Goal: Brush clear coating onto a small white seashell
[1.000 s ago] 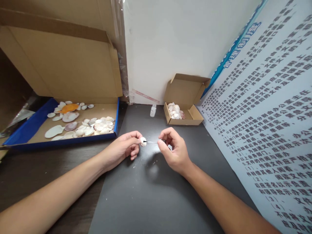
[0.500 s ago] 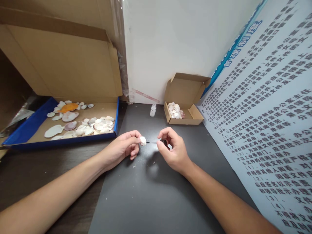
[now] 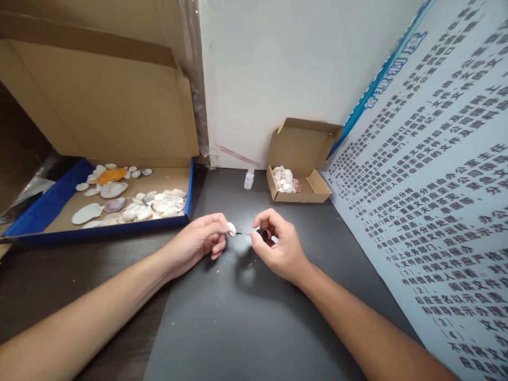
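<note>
Between thumb and fingers, my left hand [image 3: 206,236] pinches a small white shell [image 3: 231,229] above the dark grey mat [image 3: 222,328]. My right hand [image 3: 280,246] is closed on a black cap [image 3: 262,234] with a thin brush stem [image 3: 244,234] that points left. The dark tip of the brush is at the shell's right edge; whether it touches cannot be made out. Behind the hands a small white bottle [image 3: 248,179] stands upright on the mat.
A blue-edged cardboard box [image 3: 99,230] at the left holds shells [image 3: 159,203] and an orange shell [image 3: 111,175]. A small open carton [image 3: 301,197] with shells stands at the back right, beside a printed board [image 3: 436,159].
The shell in my left hand has tilted slightly and looks narrower. My right hand, with the cap and brush, has shifted a little to the left.
</note>
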`<state>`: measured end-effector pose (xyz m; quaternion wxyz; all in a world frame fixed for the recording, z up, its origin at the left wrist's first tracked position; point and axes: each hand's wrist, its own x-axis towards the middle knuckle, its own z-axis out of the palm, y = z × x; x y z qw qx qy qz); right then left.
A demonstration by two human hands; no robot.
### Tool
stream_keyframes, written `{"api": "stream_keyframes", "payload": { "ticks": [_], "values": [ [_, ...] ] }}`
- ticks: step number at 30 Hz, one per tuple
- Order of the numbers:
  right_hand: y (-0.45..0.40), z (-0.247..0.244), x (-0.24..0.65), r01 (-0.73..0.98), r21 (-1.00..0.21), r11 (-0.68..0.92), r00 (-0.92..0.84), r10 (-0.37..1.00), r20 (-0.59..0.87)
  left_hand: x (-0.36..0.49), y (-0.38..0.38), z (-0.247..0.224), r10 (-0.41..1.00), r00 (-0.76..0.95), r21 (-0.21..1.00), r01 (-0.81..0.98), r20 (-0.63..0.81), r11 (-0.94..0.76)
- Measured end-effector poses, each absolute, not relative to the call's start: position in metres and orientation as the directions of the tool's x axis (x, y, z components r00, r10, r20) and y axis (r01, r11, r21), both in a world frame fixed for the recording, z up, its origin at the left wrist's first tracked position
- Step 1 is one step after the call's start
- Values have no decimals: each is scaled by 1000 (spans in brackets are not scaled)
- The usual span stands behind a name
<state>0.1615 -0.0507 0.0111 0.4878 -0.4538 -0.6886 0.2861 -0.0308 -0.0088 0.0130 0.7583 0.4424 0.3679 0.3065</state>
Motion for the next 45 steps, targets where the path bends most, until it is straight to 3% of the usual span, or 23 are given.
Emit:
{"api": "stream_keyframes", "payload": {
  "ticks": [16,29,41,45],
  "values": [
    [-51,13,162,350,-841,412,-129,911,392,-30,-10,15,787,545,906,-108,-289,408],
    [-49,15,163,407,-836,368,-21,919,394,-29,-10,14,805,530,923,-101,-265,370],
    [-47,13,163,296,-879,375,-23,922,385,-28,-10,11,815,531,940,-91,-234,329],
    [-47,13,163,328,-874,358,-34,929,368,-28,-10,9,815,534,949,-72,-223,306]
  ]
}}
